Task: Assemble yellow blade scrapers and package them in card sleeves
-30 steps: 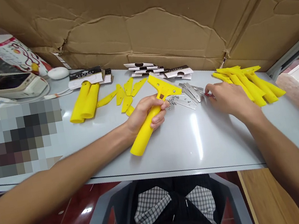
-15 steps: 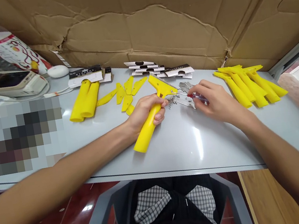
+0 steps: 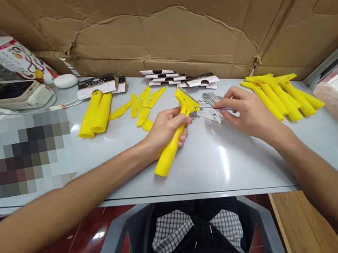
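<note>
screwdriver (image 3: 217,108) in which hand, and what's the other one on?

– right hand (image 3: 250,114), pinched in my fingers, shaft pointing left. my left hand (image 3: 169,128) is wrapped round a yellow scraper (image 3: 172,152), head away from me, butt end angled back over the gray table (image 3: 202,168). driver tip's right by the edge of the scraper head, can't tell if they're touching.

– nice, what's around it?

– loose screws (image 3: 193,114) and metal blades (image 3: 212,117) between my hands, flat yellow pieces (image 3: 143,115) over to the left, a pile of yellow handles (image 3: 284,97) on the right, folded packaging cards (image 3: 163,75) at the back near the cardboard (image 3: 153,37).
</note>
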A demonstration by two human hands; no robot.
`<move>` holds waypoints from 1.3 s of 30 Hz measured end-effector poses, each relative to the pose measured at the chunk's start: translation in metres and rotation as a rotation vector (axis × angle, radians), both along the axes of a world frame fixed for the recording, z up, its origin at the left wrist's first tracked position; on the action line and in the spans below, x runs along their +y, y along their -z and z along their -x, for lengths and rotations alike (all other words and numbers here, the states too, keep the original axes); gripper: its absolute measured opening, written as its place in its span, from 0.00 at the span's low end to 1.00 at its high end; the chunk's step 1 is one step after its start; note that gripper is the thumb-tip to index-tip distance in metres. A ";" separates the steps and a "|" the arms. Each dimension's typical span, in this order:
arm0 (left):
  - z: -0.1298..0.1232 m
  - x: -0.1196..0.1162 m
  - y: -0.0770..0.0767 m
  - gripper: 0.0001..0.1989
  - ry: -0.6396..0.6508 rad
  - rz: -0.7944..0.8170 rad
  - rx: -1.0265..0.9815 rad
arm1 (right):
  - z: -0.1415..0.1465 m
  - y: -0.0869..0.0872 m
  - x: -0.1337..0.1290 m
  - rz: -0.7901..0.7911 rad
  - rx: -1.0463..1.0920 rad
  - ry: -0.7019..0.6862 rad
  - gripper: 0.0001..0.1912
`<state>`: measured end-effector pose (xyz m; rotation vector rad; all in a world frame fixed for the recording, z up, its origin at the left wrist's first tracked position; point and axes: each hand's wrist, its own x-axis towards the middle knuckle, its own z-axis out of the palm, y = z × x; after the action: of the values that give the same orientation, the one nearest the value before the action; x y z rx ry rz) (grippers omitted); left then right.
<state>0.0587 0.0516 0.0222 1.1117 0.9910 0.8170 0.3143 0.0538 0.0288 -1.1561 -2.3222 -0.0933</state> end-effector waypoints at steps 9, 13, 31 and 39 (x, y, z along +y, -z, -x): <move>-0.002 -0.003 -0.001 0.06 0.012 -0.019 0.042 | 0.017 -0.012 -0.012 -0.102 0.255 -0.135 0.08; -0.001 -0.001 0.000 0.06 0.018 -0.013 0.014 | 0.018 -0.016 -0.016 -0.011 0.171 -0.001 0.08; -0.001 0.000 0.001 0.06 -0.005 0.008 -0.032 | 0.010 -0.011 -0.009 0.046 0.040 0.100 0.08; 0.000 0.002 0.001 0.06 -0.013 0.034 -0.075 | 0.012 -0.011 -0.007 -0.023 0.230 -0.095 0.07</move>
<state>0.0592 0.0532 0.0211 1.0391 0.9473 0.8430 0.3020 0.0467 0.0394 -0.9882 -2.1616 0.0461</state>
